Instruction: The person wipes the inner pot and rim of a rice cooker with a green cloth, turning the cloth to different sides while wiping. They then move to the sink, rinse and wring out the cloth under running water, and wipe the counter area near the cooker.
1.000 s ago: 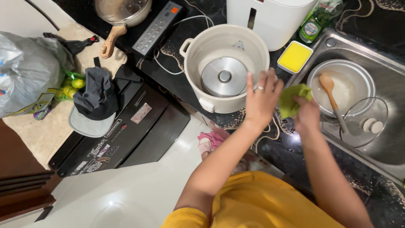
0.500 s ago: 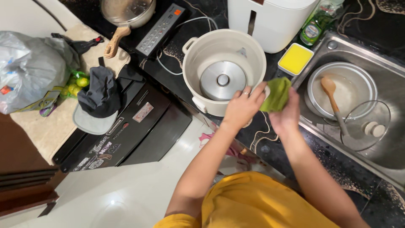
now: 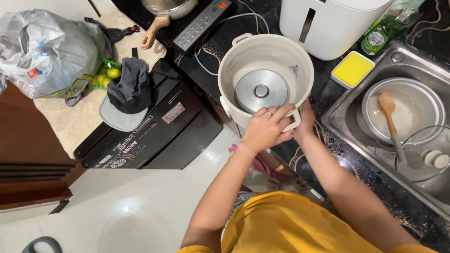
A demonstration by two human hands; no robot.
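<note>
A white rice cooker body [image 3: 234, 70] stands on the dark counter, its inner pot out and the round metal heating plate [image 3: 261, 90] showing. My left hand [image 3: 267, 129] curls over the cooker's near rim, right at its handle [image 3: 294, 122]. My right hand [image 3: 305, 122] presses against the cooker's outer wall just right of that handle. Its fingers are hidden behind the handle and my left hand. No green cloth shows in this view.
To the right, a steel sink [image 3: 347, 117] holds a metal pot [image 3: 422, 100] with a wooden spoon [image 3: 391, 119] and a glass lid [image 3: 429, 159]. A yellow sponge [image 3: 352, 69], green bottle [image 3: 386, 30] and white appliance [image 3: 328, 23] stand behind. At left are a black appliance [image 3: 159, 136], cap [image 3: 129, 91] and plastic bag [image 3: 47, 51].
Both hands have come down from the cooker's right side to its near handle. The green cloth seen in my right hand earlier has gone out of sight.
</note>
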